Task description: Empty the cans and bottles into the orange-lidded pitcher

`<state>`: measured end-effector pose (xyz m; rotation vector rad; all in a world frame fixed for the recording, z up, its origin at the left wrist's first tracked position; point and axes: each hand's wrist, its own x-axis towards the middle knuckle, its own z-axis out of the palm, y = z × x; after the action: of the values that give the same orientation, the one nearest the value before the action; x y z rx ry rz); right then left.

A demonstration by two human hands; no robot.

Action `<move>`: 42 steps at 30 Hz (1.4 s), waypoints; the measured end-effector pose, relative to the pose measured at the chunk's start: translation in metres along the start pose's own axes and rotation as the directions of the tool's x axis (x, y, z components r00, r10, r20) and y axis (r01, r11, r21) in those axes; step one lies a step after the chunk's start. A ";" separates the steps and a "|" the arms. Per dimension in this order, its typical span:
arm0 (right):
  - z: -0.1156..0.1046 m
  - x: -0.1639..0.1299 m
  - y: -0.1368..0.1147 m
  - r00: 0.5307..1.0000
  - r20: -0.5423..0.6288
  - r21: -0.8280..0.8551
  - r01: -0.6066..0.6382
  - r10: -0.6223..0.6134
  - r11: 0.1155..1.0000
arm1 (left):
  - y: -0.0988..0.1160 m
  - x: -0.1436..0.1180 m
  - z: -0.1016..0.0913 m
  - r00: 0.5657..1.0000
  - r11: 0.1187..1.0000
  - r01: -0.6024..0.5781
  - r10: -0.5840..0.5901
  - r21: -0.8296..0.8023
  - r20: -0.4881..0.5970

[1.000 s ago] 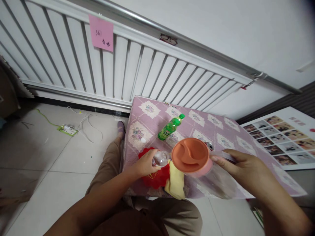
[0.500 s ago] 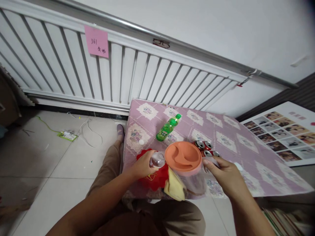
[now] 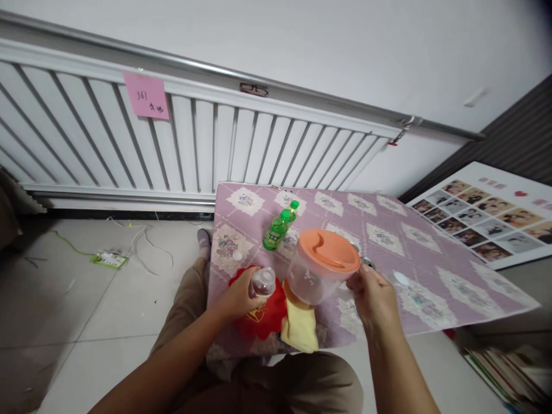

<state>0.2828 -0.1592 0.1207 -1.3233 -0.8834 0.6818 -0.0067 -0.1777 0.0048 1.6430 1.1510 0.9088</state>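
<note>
My left hand (image 3: 235, 297) grips a small clear plastic bottle (image 3: 262, 281) with no cap, held over a red cloth (image 3: 259, 319) at the table's near edge. My right hand (image 3: 374, 294) holds the handle of a clear jug with an orange lid (image 3: 322, 264), tilted slightly, just right of the bottle. A yellow cloth (image 3: 299, 328) lies under the jug. A small white cap (image 3: 237, 255) rests on the table, left of the bottle.
The low table has a pink patterned cover (image 3: 414, 259). A green bottle (image 3: 278, 229) lies on it behind the jug; drink cans (image 3: 366, 263) peek out behind my right hand. A white radiator (image 3: 194, 144), a power strip (image 3: 108, 260) and a photo board (image 3: 487, 213) surround the table.
My right hand drew the jug back towards me and turned it more upright, nearer the bottle. The left hand kept the bottle over the red cloth. The view panned right.
</note>
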 end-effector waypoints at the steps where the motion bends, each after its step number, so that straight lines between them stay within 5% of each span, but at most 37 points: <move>1: 0.001 0.002 0.004 1.000 -0.027 0.008 0.006 -0.006 1.000 | 0.000 0.000 0.001 1.000 1.000 -0.008 0.008 -0.005 -0.002; 14: 0.037 0.021 0.065 0.961 -0.278 0.103 0.030 -0.001 0.994 | -0.009 0.002 0.013 0.998 0.996 0.040 -0.043 -0.082 -0.041; 29: 0.028 0.017 0.106 0.982 -0.181 0.008 -0.059 0.060 0.998 | -0.008 0.004 0.017 0.994 0.996 0.076 -0.080 -0.053 -0.078; 35: 0.004 -0.027 0.121 0.963 -0.268 -0.056 -0.041 0.025 0.998 | -0.010 0.002 0.019 0.994 0.995 0.078 -0.082 -0.053 -0.071; 42: 0.006 -0.088 0.158 0.993 -0.103 -0.197 -0.073 0.053 0.978 | -0.008 0.003 0.019 0.995 0.997 0.063 -0.066 -0.041 -0.081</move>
<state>0.2420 -0.2073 -0.0486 -1.5572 -0.8506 0.5833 0.0091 -0.1789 -0.0083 1.5412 1.2281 0.9586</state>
